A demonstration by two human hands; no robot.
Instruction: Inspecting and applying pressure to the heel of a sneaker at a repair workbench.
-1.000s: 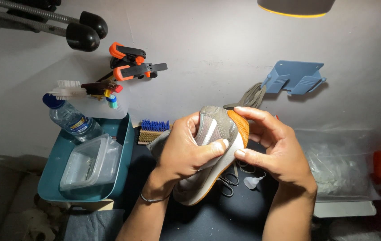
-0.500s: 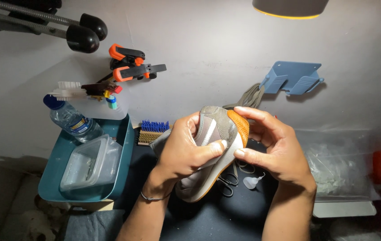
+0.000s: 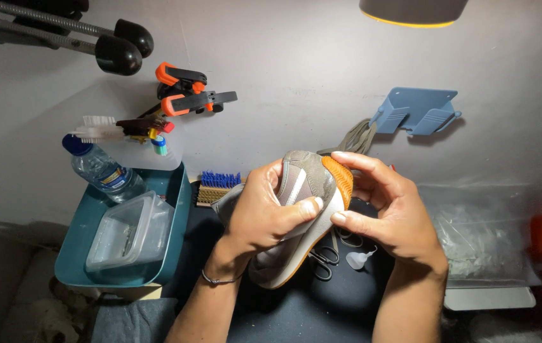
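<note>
The shoe (image 3: 303, 209) is grey with an orange heel, and both hands hold it up over the dark mat (image 3: 322, 305). The left hand (image 3: 261, 216) wraps tight around its side, and the right hand (image 3: 388, 213) grips the heel end. Scissors (image 3: 325, 254) lie just under the shoe, and a teal tray (image 3: 169, 267) sits off beside the left hand.

A single head-worn camera looks steeply down from close above onto the dark bench (image 3: 347, 311), facing the pale wall (image 3: 309, 63) behind it.
</note>
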